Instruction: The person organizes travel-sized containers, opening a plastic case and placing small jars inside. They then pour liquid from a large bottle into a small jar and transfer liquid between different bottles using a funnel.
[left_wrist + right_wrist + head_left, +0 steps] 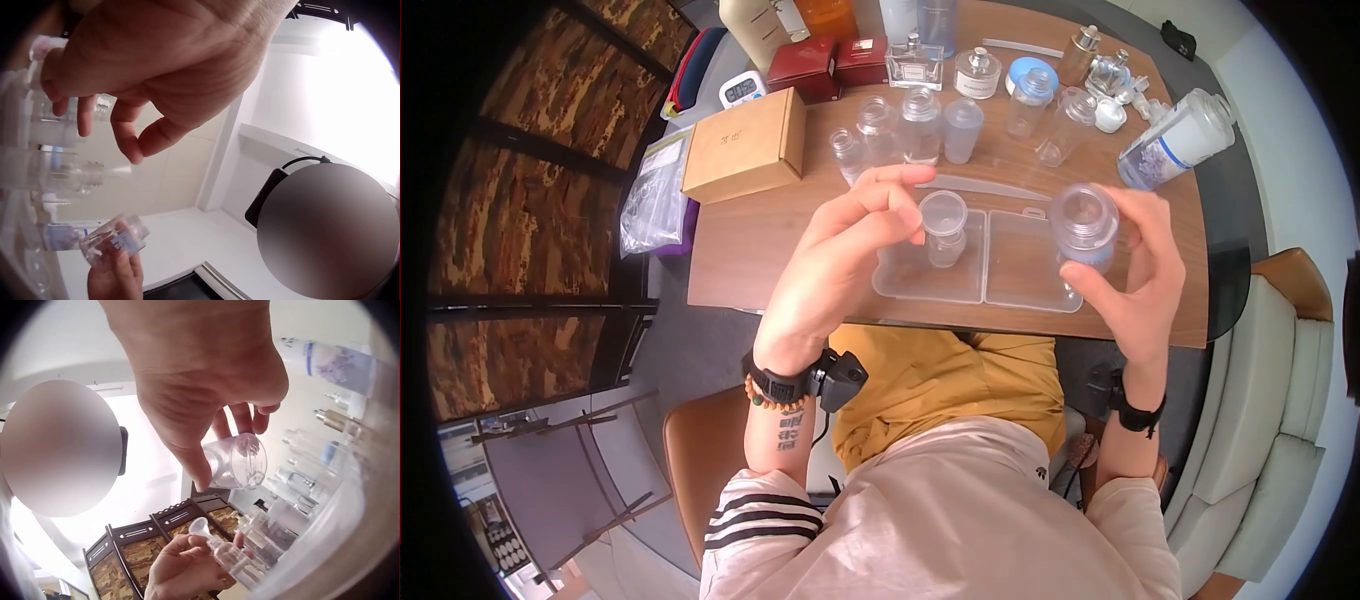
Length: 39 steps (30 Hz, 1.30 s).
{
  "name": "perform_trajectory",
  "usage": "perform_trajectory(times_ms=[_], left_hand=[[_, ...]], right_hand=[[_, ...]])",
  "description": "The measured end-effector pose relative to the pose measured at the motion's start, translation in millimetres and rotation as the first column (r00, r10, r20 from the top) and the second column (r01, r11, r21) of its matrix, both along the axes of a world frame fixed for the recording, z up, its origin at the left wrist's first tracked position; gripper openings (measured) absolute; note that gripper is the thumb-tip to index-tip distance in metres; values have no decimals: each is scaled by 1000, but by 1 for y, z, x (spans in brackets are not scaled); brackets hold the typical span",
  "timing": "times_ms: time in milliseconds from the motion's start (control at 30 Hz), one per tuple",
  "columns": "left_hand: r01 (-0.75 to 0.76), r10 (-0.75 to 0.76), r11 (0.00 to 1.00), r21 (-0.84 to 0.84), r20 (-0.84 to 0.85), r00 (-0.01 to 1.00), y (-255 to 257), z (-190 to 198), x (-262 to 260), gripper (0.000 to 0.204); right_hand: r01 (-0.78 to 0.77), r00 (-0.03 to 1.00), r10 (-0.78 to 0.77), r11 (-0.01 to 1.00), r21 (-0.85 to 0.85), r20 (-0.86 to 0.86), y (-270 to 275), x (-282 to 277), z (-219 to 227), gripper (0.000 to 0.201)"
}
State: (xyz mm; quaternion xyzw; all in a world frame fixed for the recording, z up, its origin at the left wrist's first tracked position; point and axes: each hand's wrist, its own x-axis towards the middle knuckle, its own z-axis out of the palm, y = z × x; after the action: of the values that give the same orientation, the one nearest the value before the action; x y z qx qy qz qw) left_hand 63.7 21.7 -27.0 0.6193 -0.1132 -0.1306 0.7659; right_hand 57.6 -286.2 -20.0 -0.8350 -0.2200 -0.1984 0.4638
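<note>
A small clear funnel (pixel 944 214) stands in the neck of a small clear bottle (pixel 946 248), upright in one half of an opened clear plastic case (pixel 1025 262). My left hand (pixel 845 235) pinches the funnel's rim between thumb and finger; the left wrist view has those fingertips right at the wide end of the funnel (pixel 122 170). On the right, my right hand (pixel 1142 270) grips a clear, uncapped bottle (pixel 1086 222) with a light-blue label, thumb on one side and fingers on the other. That bottle (pixel 240 461) is raised and tilted in the right wrist view.
Several clear bottles (pixel 920 125) stand just behind the case. A cardboard box (pixel 745 145) sits at the left, near a white timer (pixel 743 90). Perfume bottles (pixel 915 65) and red boxes (pixel 805 68) line the back. A large clear bottle (pixel 1175 140) lies tilted at right.
</note>
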Motion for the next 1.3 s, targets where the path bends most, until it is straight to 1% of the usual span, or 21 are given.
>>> perform_trajectory(times_ms=[33, 100, 167, 233, 300, 367, 433, 467, 500, 533, 600, 633, 667, 700, 767, 833, 900, 967, 1100, 1233, 1300], left_hand=[[-3, 3, 1000, 3, 12, 1000, 1, 0, 1, 17], [1, -1, 1000, -17, 2, 1000, 3, -2, 1, 17], [9, -10, 999, -41, -7, 1000, 2, -5, 1, 16], [6, -7, 998, -55, -14, 1000, 2, -7, 2, 23], [-6, 6, 999, -53, 5, 1000, 0, -7, 0, 23], [-16, 18, 998, -56, 22, 1000, 0, -10, 0, 23], [-8, 17, 994, -113, 79, 997, 3, -16, 1, 18], [-8, 17, 993, -115, 80, 997, 2, -18, 0, 18], [-55, 73, 982, -181, 96, 993, 0, -19, -1, 21], [-101, 130, 964, -246, 107, 986, -1, -22, -3, 25], [-140, 182, 941, -308, 109, 977, 7, -34, -6, 25], [-177, 231, 913, -367, 109, 967, 9, -38, -7, 25], [-219, 276, 895, -389, 98, 956, 9, -41, -8, 24], [-220, 278, 893, -393, 98, 956, 10, -46, -8, 24], [-244, 314, 834, -494, 61, 948, 15, -58, -10, 24], [-284, 344, 825, -489, 36, 938, 10, -62, -14, 23], [-318, 370, 815, -485, 12, 929, 6, -64, -17, 22], [-364, 395, 817, -448, -24, 918, 6, -69, -20, 20], [-381, 407, 807, -451, -43, 913, 5, -69, -22, 18], [-357, 398, 835, -419, 10, 917, 5, -72, -21, 12], [-340, 390, 851, -399, 49, 919, 4, -74, -21, 9]], right_hand=[[2, 1000, -2, 1000, 2, 5, -4, -2, -12, 61], [71, 993, -57, 987, 141, -101, -10, -5, -33, 63], [84, 993, -67, 982, 170, -100, -9, -8, -44, 63], [92, 993, -75, 976, 199, -93, -8, -4, -50, 64], [46, 997, -30, 971, 235, -71, -8, -1, -54, 66], [33, 998, -22, 974, 222, -53, -13, 2, -60, 67], [20, 999, -12, 978, 208, -38, -15, 3, -65, 68], [18, 999, -3, 963, 270, -53, -13, 2, -67, 68], [16, 998, 7, 943, 331, -69, -12, 2, -68, 68], [15, 998, 8, 944, 329, -68, -11, 1, -69, 68], [-17, 998, 39, 939, 344, -57, -9, 0, -70, 66], [-16, 998, 37, 940, 341, -54, -9, 0, -69, 66], [-13, 999, 25, 963, 268, -41, -8, 0, -66, 65], [-8, 999, 14, 981, 194, -28, -7, 0, -64, 65], [-15, 1000, 17, 988, 152, -14, -7, 2, -64, 65], [-21, 1000, 21, 993, 112, 0, -5, 2, -64, 66], [19, 999, -13, 987, 159, -37, -2, 0, -63, 66], [22, 1000, -18, 986, 168, -25, 0, -1, -64, 65], [61, 998, -59, 987, 147, -15, 3, -1, -62, 64], [34, 999, -35, 996, 84, 12, 4, 2, -58, 62], [26, 999, -24, 998, 51, -45, 5, 2, -56, 62]])
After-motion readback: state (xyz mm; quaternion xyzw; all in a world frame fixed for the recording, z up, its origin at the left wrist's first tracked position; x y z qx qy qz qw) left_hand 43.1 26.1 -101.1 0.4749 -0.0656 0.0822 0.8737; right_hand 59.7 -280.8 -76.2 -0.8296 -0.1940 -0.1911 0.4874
